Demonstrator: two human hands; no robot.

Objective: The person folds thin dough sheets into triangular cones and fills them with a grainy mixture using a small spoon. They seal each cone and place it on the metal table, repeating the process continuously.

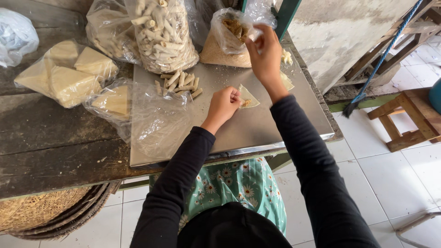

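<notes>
My left hand [223, 104] rests on the metal sheet [257, 128], fingers closed on the edge of a thin triangular wrapper [248, 97] with a bit of brown filling on it. My right hand [264, 53] is raised farther back, fingertips pinched at the open mouth of a clear bag of brown filling [229, 36]. A small heap of finished rolls [180, 83] lies on the sheet just left of my left hand. Both arms wear black sleeves.
A large clear bag of rolls [163, 34] stands behind the heap. Bags of stacked pale wrappers [69, 73] lie on the dark wooden table [50, 147]. Woven trays [50, 209] sit under the table. A wooden stool [406, 119] stands on the white tiles at right.
</notes>
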